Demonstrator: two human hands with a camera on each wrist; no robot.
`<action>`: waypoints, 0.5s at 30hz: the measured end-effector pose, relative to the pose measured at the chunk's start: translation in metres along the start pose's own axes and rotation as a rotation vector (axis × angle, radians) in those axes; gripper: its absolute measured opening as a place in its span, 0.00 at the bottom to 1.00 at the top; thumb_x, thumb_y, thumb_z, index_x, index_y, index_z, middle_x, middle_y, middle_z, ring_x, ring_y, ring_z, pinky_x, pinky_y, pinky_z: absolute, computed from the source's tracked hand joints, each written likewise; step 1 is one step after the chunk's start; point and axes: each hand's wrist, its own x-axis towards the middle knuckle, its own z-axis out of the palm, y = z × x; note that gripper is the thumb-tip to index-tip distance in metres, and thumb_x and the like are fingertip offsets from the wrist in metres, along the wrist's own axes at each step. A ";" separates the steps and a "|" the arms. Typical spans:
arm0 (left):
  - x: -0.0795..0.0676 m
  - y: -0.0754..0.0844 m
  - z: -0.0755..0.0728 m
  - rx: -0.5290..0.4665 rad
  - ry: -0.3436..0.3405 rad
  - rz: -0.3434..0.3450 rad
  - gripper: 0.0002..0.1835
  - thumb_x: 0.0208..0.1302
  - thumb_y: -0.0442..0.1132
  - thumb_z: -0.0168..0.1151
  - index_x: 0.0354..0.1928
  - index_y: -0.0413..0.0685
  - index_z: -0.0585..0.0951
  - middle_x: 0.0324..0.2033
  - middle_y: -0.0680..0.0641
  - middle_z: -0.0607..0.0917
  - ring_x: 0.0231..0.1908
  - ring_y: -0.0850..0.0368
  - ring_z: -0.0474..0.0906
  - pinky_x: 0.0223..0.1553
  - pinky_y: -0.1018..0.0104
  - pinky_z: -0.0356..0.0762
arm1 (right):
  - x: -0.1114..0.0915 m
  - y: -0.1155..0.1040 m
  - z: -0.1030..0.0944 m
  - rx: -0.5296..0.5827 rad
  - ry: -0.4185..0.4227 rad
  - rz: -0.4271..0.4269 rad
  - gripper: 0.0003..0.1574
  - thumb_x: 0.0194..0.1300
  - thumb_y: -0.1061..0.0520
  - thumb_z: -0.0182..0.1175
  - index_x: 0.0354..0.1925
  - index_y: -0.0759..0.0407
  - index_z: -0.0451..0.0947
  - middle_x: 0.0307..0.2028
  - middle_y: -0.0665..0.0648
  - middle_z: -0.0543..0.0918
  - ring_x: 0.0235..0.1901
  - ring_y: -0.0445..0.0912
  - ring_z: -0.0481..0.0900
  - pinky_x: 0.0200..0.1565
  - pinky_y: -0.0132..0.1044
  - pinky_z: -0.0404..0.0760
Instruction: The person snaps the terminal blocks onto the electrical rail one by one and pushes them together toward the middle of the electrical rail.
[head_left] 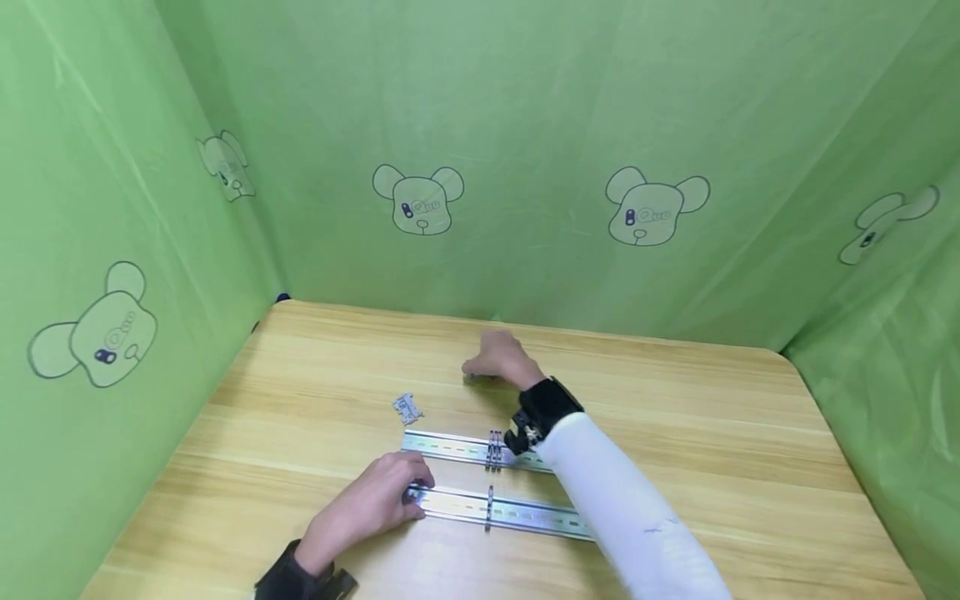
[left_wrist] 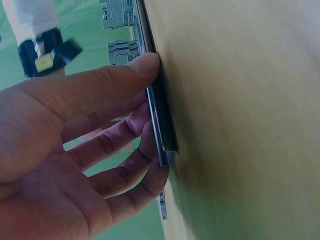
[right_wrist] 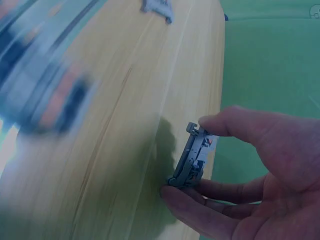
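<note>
My left hand [head_left: 367,502] grips the left end of the nearer slotted metal DIN rail [head_left: 540,518]; in the left wrist view, thumb and fingers span the rail's [left_wrist: 159,120] two edges. Beyond the rails, my right hand [head_left: 501,357] pinches a thin grey terminal block [right_wrist: 192,157] between thumb and fingertips, just over the table. A thin clipped-on block [head_left: 489,508] crosses the nearer rail. Several blocks [head_left: 494,450] sit side by side on the farther DIN rail [head_left: 450,447], whose right part is hidden by the right arm.
Another grey terminal block [head_left: 407,408] lies flat on the wooden table [head_left: 315,375], beyond the farther rail's left end. Green curtains [head_left: 525,267] with printed bear heads enclose the table at the back and both sides.
</note>
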 end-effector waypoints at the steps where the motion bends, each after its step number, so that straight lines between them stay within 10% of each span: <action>1: 0.000 0.000 0.000 -0.003 -0.001 -0.002 0.18 0.48 0.35 0.81 0.43 0.43 0.86 0.39 0.51 0.86 0.39 0.59 0.82 0.44 0.67 0.83 | -0.003 0.007 -0.003 0.017 -0.001 -0.006 0.24 0.57 0.53 0.71 0.24 0.53 0.62 0.18 0.49 0.65 0.17 0.43 0.66 0.20 0.32 0.67; 6: 0.001 0.001 0.001 -0.002 0.000 -0.001 0.18 0.48 0.35 0.81 0.43 0.43 0.86 0.39 0.51 0.86 0.39 0.59 0.81 0.44 0.67 0.83 | -0.025 0.039 -0.019 0.072 0.004 -0.027 0.26 0.56 0.53 0.73 0.21 0.54 0.62 0.17 0.48 0.61 0.17 0.41 0.58 0.19 0.31 0.60; 15: 0.000 0.002 0.001 0.022 0.010 0.018 0.18 0.48 0.36 0.81 0.42 0.43 0.86 0.39 0.50 0.86 0.40 0.58 0.82 0.46 0.63 0.83 | -0.076 0.076 -0.033 0.128 0.087 -0.182 0.28 0.54 0.53 0.76 0.46 0.65 0.75 0.38 0.59 0.80 0.35 0.49 0.77 0.36 0.37 0.81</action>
